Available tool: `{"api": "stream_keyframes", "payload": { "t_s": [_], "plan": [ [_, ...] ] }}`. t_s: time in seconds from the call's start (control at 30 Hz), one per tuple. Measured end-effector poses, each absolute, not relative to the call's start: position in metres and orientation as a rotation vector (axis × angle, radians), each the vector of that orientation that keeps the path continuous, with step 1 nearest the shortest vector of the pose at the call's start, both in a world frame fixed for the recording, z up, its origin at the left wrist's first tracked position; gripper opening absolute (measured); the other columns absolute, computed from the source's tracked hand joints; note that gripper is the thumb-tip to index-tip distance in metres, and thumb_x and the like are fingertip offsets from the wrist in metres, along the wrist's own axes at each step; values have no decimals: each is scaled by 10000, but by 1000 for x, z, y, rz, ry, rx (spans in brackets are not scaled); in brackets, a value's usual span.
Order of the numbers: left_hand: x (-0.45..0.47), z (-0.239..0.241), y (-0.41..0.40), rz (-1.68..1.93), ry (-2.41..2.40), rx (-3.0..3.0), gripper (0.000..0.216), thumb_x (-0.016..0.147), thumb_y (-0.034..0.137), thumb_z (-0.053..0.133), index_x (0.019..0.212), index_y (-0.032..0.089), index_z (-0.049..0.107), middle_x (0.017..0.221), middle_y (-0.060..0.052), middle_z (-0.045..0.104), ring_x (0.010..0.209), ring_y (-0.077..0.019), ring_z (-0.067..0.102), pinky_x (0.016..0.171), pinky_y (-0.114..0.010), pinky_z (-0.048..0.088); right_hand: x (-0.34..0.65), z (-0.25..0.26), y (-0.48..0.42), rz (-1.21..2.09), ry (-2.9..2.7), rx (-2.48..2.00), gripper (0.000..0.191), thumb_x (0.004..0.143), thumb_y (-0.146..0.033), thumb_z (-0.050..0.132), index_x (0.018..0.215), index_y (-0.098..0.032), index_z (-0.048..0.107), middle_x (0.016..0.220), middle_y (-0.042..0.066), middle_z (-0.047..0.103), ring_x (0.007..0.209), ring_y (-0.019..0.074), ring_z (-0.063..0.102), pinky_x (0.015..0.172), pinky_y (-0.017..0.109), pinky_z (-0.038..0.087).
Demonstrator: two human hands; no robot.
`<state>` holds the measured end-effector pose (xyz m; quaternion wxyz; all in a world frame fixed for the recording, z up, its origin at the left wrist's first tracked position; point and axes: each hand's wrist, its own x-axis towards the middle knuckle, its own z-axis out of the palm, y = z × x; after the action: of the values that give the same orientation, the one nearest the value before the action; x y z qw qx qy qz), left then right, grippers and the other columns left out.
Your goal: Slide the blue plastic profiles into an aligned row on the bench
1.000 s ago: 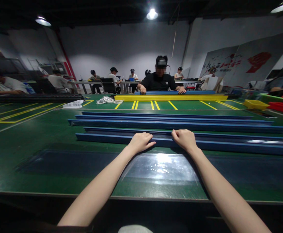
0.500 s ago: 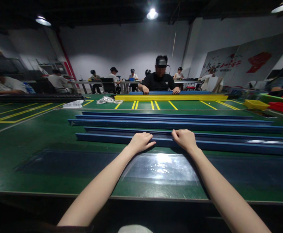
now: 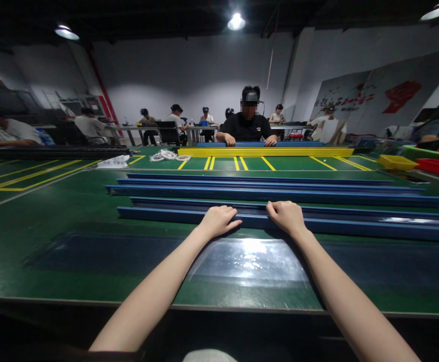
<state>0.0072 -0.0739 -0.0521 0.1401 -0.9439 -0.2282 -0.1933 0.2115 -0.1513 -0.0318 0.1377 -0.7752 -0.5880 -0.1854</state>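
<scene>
A long blue channel-shaped rail lies across the green table in front of me. My left hand grips its near wall, fingers bent over the upper edge and thumb pointing inward along the front. A short way to the right, my right hand is closed over the same wall, its fingertips partly hidden inside the channel. Closer to me, a flat clear sheet lies on the table and reflects the lamp. Beyond the gripped rail lie more blue rails, roughly parallel to it.
Across the green table, a co-worker handles a blue rail behind a yellow rail. Coiled pale tubing and a white tray lie left. Yellow and red bins stand right.
My two hands and the gripped rail have stayed in place. Across the table, the co-worker's hands have drawn slightly closer together, and the far blue rail has shifted a little left.
</scene>
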Motion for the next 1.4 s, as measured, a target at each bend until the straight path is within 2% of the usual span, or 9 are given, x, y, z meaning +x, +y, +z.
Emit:
{"api": "stream_keyframes", "payload": {
  "t_s": [0.6,0.9,1.1,1.4],
  "plan": [
    [8,-50,-76,-543,-668,-2729,317,846,440,370,825,169,532,794,-34,616,773,-156,572,608,-230,386,214,-35,-150,-583,-1708,-2228,486,820,-373,272,612,-198,675,631,72,661,587,171,584,479,248,211],
    [8,-52,-74,-571,-639,-2725,323,846,444,368,830,167,533,784,-32,612,772,-155,571,606,-229,383,207,-36,-151,-608,-1763,-2123,468,825,-357,281,600,-179,651,670,59,662,590,138,571,481,245,198],
    [8,-52,-75,-566,-647,-2714,322,845,443,372,828,166,535,782,-28,615,762,-155,573,601,-231,385,193,-37,-147,-601,-1818,-2062,488,849,-352,249,636,-177,652,703,54,663,620,126,577,488,240,218],
    [7,-52,-73,-536,-650,-2709,330,847,446,361,851,168,538,791,-36,618,760,-160,578,600,-236,393,194,-37,-141,-624,-1752,-2186,546,857,-362,215,639,-174,679,684,83,672,606,170,601,484,241,270]
  ]
}}
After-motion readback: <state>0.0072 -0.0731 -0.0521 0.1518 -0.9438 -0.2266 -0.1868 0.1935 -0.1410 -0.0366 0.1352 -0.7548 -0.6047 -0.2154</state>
